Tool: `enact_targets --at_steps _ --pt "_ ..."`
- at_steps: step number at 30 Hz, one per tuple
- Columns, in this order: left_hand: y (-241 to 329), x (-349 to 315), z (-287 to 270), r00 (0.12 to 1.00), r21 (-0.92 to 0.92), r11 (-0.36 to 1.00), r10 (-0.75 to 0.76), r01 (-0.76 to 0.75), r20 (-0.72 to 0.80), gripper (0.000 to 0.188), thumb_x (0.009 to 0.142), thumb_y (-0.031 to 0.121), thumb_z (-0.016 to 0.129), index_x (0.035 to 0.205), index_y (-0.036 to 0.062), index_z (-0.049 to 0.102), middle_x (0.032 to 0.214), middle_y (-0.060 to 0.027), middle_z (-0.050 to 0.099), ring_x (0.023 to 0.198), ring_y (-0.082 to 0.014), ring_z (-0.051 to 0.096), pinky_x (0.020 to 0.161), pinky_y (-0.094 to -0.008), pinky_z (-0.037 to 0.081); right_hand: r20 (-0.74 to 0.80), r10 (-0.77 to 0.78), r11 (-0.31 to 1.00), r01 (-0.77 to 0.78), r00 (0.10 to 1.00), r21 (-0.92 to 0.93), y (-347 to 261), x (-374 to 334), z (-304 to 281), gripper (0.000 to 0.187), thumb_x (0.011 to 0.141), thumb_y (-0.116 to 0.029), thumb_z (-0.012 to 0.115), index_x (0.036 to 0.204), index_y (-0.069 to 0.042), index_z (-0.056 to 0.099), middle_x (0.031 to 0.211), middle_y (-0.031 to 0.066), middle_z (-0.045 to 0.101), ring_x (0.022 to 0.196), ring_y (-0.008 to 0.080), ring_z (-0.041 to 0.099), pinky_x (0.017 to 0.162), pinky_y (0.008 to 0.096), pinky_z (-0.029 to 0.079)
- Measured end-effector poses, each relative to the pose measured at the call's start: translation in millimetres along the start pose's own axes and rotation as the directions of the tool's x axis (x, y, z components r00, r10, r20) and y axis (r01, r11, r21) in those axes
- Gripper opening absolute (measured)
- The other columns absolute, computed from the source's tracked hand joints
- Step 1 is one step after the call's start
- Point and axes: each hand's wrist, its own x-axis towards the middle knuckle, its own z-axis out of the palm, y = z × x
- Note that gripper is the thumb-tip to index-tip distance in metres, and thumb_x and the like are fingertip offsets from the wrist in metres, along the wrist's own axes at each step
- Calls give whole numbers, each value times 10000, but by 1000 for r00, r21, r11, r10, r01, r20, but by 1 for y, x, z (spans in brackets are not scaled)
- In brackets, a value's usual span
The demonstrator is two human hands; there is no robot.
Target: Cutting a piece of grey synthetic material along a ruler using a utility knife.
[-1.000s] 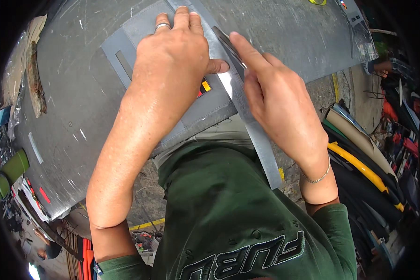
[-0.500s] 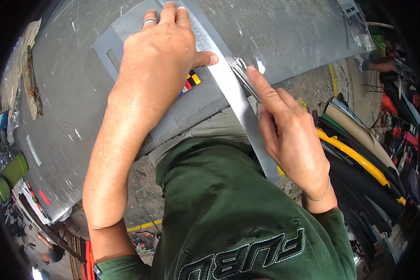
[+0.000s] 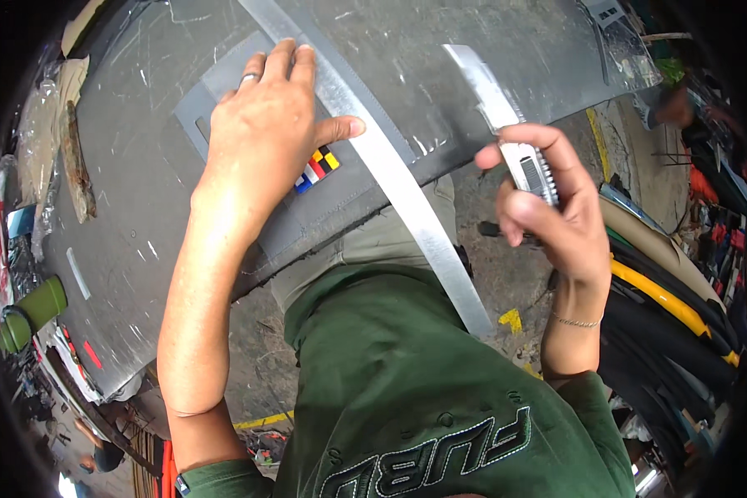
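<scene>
My right grip (image 3: pixel 568 224), loosely closed around a silver knife (image 3: pixel 496 109), has lifted away from the metal strip (image 3: pixel 415 203), so cutting seems paused. My left grip (image 3: pixel 261 129) (1 finger ringed), spread flat, still presses the strip onto the grey panel (image 3: pixel 345 192) on the worktop (image 3: pixel 137 203).

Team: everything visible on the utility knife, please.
The utility knife looks metallic: a silver blade, extended, its end slanted, and a silver body with a dark slider and a ridged edge. The right hand grips the body between thumb and fingers, partly covering it. The blade points away from the person, leaning left, apart from the metal strip. Blur hides fine blade detail.
</scene>
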Motion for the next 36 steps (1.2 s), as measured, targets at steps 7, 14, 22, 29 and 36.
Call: enact_targets --at_steps 7,14,22,29,36 --pt "6 -5 1 998 -50 997 -58 60 28 991 778 634 737 1474 -29 495 1554 -265 457 1468 -410 427 1150 -543 429 29 -263 958 258 964 129 11 18 -44 794 899 -162 767 1497 150 348 1046 286 727 748 290 774 508 287 614" --pt "2 -3 1 997 -64 997 -48 52 62 1022 791 676 721 1505 -11 472 1569 -262 443 1475 -405 419 1161 -543 419 -34 -619 520 377 784 -767 -38 64 -22 282 973 -240 730 1114 -1 777 784 35 726 684 95 666 619 213 500" --pt "-5 1 5 997 -42 998 -40 42 62 1030 813 724 677 1502 -15 478 1562 -259 455 1460 -417 437 1151 -532 438 44 -330 936 322 943 140 -39 142 63 505 1061 -544 532 1064 -43 597 688 -11 510 458 105 480 410 263 392" --pt "-6 1 9 998 -81 996 -27 32 63 980 815 691 708 1481 5 492 1545 -265 471 1451 -413 453 1131 -552 452 178 -77 987 49 981 154 2 190 85 509 1092 -494 444 946 -34 604 621 21 513 425 124 457 386 284 340" --pt "-4 -2 11 999 1 1000 -24 24 40 974 818 695 701 1507 47 470 1582 -241 431 1414 -417 490 1138 -528 449 78 -4 987 -8 997 163 19 198 87 605 1085 -546 374 785 -55 559 480 37 454 351 154 391 361 313 313"
